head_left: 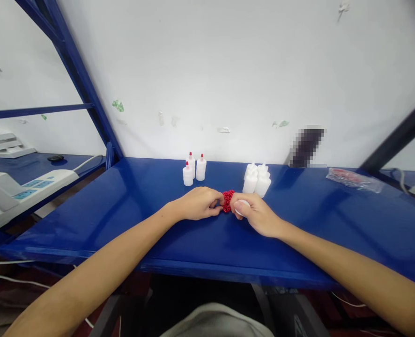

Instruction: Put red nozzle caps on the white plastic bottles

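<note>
White, round-ended bottle (243,208) in curled fingers of right hand (256,214), beside red caps (228,201). Left hand (201,203) half-curled at caps, hold unclear. Beneath caps, blue table (140,187); behind, scuffed white wall (200,70).

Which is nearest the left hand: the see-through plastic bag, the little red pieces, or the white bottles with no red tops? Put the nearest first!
1. Little red pieces: right beside the left hand, on its right.
2. White bottles with no red tops: farther right and back.
3. Plastic bag: farthest, way over on the right.
</note>
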`<state>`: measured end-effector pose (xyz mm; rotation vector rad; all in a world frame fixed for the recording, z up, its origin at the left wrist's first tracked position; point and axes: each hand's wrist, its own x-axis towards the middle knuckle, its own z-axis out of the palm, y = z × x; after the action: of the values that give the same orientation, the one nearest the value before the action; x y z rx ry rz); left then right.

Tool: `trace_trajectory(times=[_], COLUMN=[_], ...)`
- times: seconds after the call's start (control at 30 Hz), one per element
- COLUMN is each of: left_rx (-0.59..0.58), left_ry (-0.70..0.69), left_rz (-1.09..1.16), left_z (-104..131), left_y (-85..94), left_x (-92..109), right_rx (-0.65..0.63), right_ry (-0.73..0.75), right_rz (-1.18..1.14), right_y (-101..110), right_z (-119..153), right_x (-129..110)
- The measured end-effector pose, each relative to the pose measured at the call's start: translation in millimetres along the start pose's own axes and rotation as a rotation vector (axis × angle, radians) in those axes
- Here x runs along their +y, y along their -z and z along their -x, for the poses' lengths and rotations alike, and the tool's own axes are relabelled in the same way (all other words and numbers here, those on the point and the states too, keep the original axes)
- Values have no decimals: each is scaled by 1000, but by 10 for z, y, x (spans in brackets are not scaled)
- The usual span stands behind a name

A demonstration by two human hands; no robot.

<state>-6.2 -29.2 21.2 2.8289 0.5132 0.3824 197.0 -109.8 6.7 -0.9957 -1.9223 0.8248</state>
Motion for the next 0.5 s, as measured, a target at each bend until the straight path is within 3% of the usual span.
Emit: trace_trajectory(times=[0.3,0.5], left_rx=[149,315], left_ry=[19,-83], left_rz=[-60,-93], left_z=[24,34], left_y=[18,20], left_x=[-59,7], right_rx=[-13,13], right_ry=[-44,-88], right_rz=[117,188], right_y=[-13,-11], right_z=[20,5], right_x=[-120,-157])
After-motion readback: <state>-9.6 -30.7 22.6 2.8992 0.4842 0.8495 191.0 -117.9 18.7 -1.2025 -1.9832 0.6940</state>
